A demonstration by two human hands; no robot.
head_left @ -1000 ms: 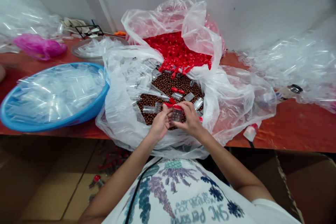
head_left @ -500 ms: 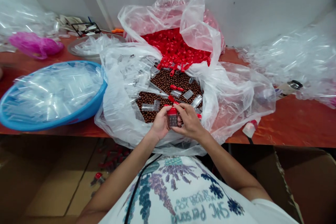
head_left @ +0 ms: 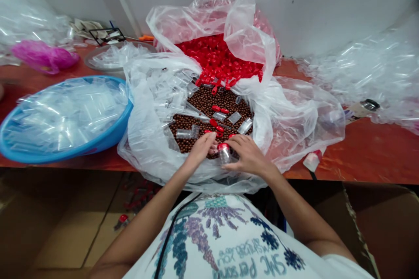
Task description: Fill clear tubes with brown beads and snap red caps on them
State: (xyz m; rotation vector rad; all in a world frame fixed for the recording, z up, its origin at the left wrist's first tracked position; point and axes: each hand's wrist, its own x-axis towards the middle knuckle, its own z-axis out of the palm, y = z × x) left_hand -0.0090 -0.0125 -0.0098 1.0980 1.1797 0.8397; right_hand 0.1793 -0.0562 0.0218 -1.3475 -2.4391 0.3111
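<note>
My right hand point(head_left: 247, 154) is closed round a small clear bottle with a red cap point(head_left: 224, 151), holding it at the near edge of a pile of small brown balls point(head_left: 209, 102) in a clear plastic bag point(head_left: 147, 109). My left hand point(head_left: 201, 147) rests on the brown balls just left of the bottle, fingers curled down among them; what they hold, if anything, is hidden. Empty clear bottles point(head_left: 185, 133) and loose red caps point(head_left: 218, 123) lie on the balls. A heap of red caps point(head_left: 218, 61) fills a second bag behind.
A blue basin point(head_left: 65, 117) lined with clear plastic holds clear bottles at the left. A pink bag point(head_left: 44, 57) and a metal dish point(head_left: 111, 59) lie behind it. Crumpled clear plastic point(head_left: 366, 74) covers the right of the red table point(head_left: 360, 157). A capped bottle point(head_left: 310, 160) lies near the table's front edge. Cardboard boxes stand below.
The hands, joined on the capped bottle before, have parted. My right hand has carried the bottle slightly right and down; my left hand has dropped onto the brown balls.
</note>
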